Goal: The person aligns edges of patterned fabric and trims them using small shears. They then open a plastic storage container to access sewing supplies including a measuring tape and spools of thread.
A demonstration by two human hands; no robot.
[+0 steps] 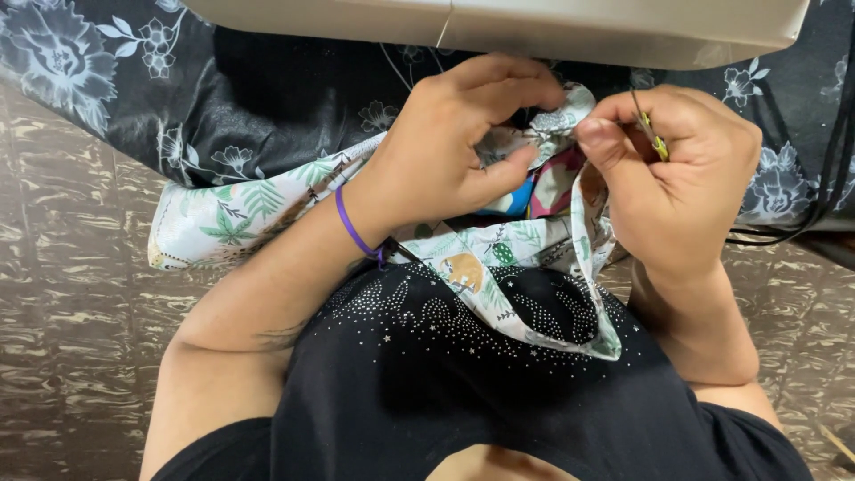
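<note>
Two hands point(454, 142) point(668, 169) hiding printed fabric point(240, 214), tool point(653, 135) mostly concealed

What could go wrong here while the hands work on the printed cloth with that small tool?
1. The small metal tool in the right hand sits close to the left hand fingers; a slip might prick them.
2. The printed cloth is bunched between both hands, so the tool might catch a wrong layer.

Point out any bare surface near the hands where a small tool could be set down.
Free: the dark floral cloth left of the left hand, above the printed fabric. Another patch lies right of the right hand, bordered by black cords. Crowded: between the hands, where bunched fabric sits under the pale machine edge.
</note>
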